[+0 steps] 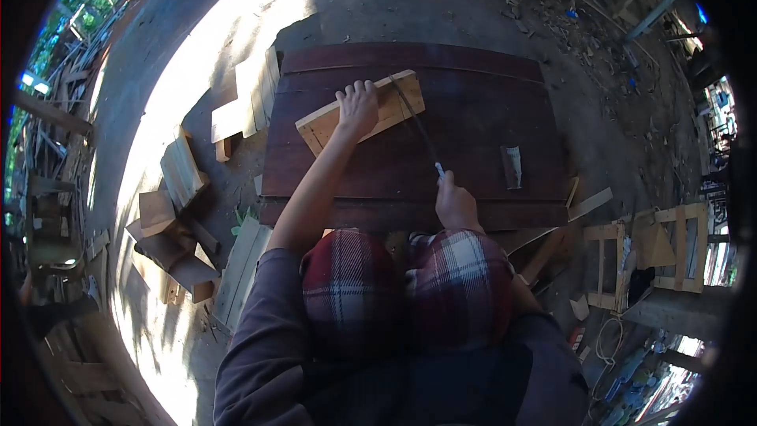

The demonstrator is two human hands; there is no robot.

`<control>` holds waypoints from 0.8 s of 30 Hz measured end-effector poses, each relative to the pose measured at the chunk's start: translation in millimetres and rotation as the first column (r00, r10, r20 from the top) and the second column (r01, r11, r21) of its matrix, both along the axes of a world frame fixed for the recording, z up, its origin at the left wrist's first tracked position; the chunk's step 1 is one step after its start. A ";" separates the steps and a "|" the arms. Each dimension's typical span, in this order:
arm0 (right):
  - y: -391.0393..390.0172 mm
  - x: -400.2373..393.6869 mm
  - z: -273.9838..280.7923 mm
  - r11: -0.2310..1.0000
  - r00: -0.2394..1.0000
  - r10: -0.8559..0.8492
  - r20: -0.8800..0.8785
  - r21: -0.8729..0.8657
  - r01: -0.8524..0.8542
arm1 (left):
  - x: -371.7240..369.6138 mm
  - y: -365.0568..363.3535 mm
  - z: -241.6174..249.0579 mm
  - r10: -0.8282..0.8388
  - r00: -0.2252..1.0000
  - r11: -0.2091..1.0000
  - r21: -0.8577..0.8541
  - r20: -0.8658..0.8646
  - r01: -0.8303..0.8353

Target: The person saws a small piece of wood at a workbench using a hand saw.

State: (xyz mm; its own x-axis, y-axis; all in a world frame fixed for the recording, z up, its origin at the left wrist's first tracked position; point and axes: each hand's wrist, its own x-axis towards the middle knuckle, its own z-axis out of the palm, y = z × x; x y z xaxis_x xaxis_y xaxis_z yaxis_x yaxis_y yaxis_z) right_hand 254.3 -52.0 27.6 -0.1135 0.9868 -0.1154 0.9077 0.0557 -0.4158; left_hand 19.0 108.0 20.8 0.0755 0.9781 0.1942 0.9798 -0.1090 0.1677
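I have the right grip (pixel 457 203) closed round the end of a long, thin, pale-handled blade (pixel 418 122), which slants away across a wooden board (pixel 325 128) close to its right end. My left grip (pixel 359 106) lies over the board's middle, fingers at its far side; how tightly they close, I can't tell from here. The board sits slantwise on the dark tabletop (pixel 473 126), towards the far left corner. A pale scrap (pixel 515 167) lies near the right edge; beyond the left edge are wood pieces (pixel 183 171).

The board (pixel 389 110) lies on the panel (pixel 473 126), blocks (pixel 181 170) left.
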 end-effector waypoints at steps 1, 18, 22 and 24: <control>1.8 -5.3 8.2 1.000 0.999 0.029 0.037 0.008 -0.030 | -2.4 1.0 -0.2 -0.001 1.000 1.000 -0.013 0.022 0.001; 85.1 -45.4 14.8 0.989 0.995 0.100 -0.021 0.115 -0.097 | 13.8 -25.0 2.9 -0.052 0.996 0.988 0.143 -0.068 0.062; 92.4 -54.5 6.4 0.983 0.996 0.087 0.003 0.165 -0.086 | 12.2 -26.9 6.7 -0.058 0.995 0.987 0.147 -0.081 0.070; 84.6 -49.9 8.6 0.977 0.995 0.098 -0.005 0.189 -0.095 | 15.3 -30.3 11.4 -0.051 0.996 0.992 0.108 -0.075 0.059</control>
